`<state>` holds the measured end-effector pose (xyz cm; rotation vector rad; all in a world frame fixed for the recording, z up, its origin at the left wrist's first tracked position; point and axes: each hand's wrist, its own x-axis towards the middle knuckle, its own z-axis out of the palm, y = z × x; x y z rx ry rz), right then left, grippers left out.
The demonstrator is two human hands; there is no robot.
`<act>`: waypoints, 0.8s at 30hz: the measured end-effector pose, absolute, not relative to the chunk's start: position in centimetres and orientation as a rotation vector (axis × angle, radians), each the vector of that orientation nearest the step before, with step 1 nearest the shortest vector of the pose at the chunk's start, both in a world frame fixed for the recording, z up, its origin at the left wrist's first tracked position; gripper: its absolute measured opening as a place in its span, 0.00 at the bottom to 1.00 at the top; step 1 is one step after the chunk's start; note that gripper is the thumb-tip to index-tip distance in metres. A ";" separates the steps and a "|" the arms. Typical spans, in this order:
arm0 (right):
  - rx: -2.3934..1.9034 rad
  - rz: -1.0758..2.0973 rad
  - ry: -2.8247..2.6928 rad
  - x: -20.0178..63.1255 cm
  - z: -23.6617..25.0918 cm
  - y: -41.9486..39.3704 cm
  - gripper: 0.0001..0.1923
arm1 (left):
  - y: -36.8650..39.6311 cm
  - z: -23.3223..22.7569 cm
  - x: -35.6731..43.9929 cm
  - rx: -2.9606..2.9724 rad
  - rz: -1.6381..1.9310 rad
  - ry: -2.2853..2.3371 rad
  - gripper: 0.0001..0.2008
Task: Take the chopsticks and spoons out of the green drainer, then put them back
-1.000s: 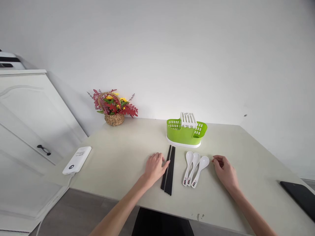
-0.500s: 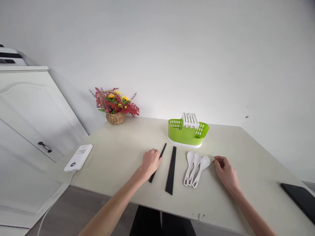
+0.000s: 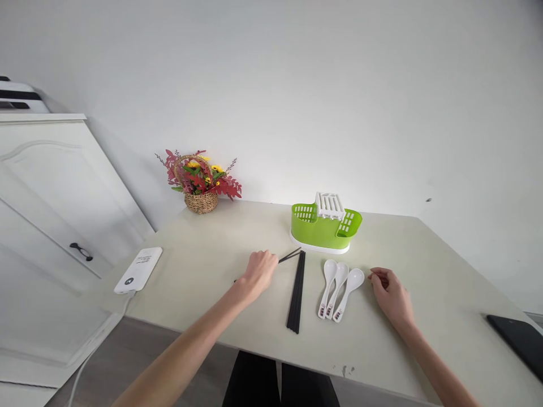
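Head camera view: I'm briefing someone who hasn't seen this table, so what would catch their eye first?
The bright green cutlery holder at the back of the table stands out most, with three white spoons and a bundle of black chopsticks lying in front of it. The left hand grips a pair of black chopsticks beside the bundle, while the right hand rests curled by the spoons. A basket of red and yellow flowers sits by the wall.

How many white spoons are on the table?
3. The spoons lie side by side on the table, in front of the green holder, between the black chopsticks and the right hand. None looks hidden.
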<state>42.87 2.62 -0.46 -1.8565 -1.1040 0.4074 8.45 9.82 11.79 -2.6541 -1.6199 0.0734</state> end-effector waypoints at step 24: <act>-1.899 0.408 -1.118 43.2 -1.2 2.5 0.19 | 11.5 8.4 6.7 -2.940 -1.789 -1.456 0.11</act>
